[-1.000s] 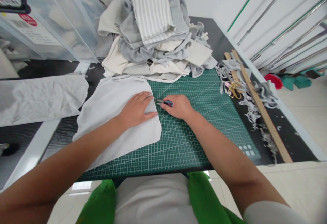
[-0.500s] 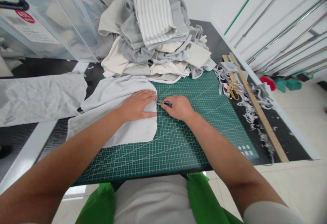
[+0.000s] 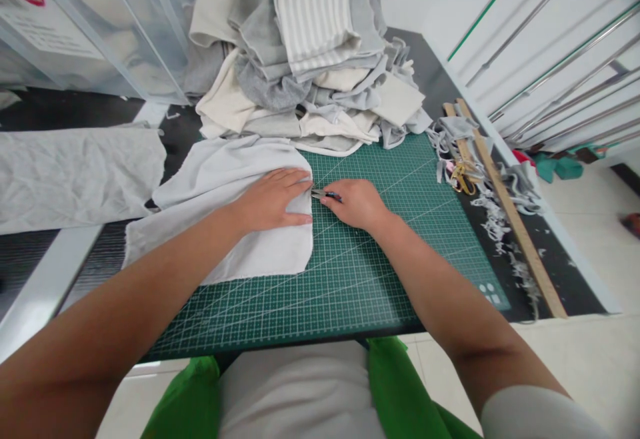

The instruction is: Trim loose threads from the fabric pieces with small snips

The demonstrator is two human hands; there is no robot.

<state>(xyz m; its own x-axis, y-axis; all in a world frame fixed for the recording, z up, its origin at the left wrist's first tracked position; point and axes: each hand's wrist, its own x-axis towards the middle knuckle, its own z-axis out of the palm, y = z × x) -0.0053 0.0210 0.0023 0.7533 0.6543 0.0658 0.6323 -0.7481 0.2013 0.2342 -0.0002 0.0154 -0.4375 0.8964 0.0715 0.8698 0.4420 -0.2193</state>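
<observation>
A pale grey-white piece of cloth (image 3: 270,252) lies on the green cutting mat (image 3: 360,285), its right edge running nearly straight across the grid. My left hand (image 3: 277,200) rests flat on that cloth, fingers stretched toward the edge and thumb spread apart. My right hand (image 3: 357,202) is closed around small thread snips (image 3: 330,195) with dark blue and red handles. The metal blades point left, and their tips meet the cloth's edge beside my left fingertips. Whether the tips go into the fabric I cannot tell.
A heap of grey, cream and striped cloth (image 3: 320,32) stands behind the mat. At right lie wooden strips (image 3: 510,205), gold-handled scissors (image 3: 464,177) and thread scraps (image 3: 495,225). Another cloth strip (image 3: 75,175) is on the left, with a clear plastic bin (image 3: 115,32) behind it.
The whole view has shifted slightly. Both hands keep nearly the same place at the cloth's edge, and the snips still touch it there.
</observation>
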